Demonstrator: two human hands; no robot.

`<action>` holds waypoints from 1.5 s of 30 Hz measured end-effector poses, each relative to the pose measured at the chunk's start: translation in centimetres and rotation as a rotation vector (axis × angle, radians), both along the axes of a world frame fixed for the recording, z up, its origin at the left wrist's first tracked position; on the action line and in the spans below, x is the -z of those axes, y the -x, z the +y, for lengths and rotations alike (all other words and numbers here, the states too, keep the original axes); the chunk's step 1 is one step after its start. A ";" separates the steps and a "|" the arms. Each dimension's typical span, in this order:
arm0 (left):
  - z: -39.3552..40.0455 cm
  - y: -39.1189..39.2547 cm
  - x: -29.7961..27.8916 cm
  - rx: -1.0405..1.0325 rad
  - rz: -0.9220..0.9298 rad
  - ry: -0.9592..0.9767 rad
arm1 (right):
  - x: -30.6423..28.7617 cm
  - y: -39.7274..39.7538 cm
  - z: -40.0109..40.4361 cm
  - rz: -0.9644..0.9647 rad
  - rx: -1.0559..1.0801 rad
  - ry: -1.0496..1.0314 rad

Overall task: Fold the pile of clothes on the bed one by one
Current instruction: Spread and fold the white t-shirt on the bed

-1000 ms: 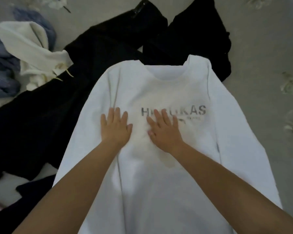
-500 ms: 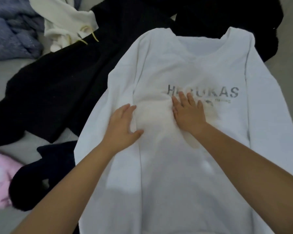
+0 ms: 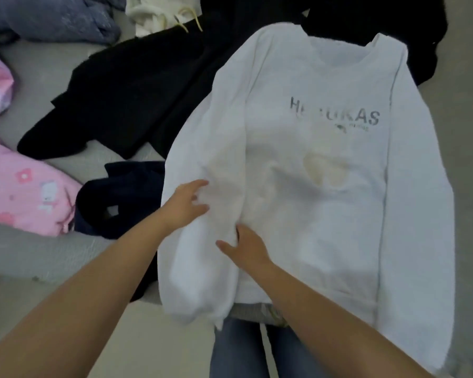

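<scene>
Fingers (image 3: 200, 184) of left hand (image 3: 185, 205) spread, touching the left sleeve of the white printed cotton sweatshirt (image 3: 325, 192), spread face-up on the grey bed (image 3: 38, 255). Right hand (image 3: 246, 248) relaxed flat beside it. Best: fold the sleeve straight inward, smooth wrinkles. Black garment (image 3: 126, 99) lies far left.

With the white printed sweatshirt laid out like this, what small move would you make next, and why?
Probably fold the left sleeve across the chest. The white printed sweatshirt lies face up, and both the left hand and the right hand already rest at that bunched sleeve, fingers loosely spread.
</scene>
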State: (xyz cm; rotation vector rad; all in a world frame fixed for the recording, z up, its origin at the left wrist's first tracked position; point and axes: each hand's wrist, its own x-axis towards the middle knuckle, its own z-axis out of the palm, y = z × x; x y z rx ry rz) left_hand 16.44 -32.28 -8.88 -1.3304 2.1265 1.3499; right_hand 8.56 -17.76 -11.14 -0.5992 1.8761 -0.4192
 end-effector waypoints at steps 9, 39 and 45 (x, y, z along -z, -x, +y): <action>0.3 -1.3 -2.5 0.189 0.084 0.237 | -3.7 -0.5 0.1 0.016 0.266 0.052; -7.7 25.2 1.6 0.903 -0.477 0.657 | -1.3 25.8 6.0 0.817 0.332 0.223; -9.8 24.8 -0.1 0.960 -0.758 0.666 | -0.3 29.0 1.6 0.847 0.259 0.181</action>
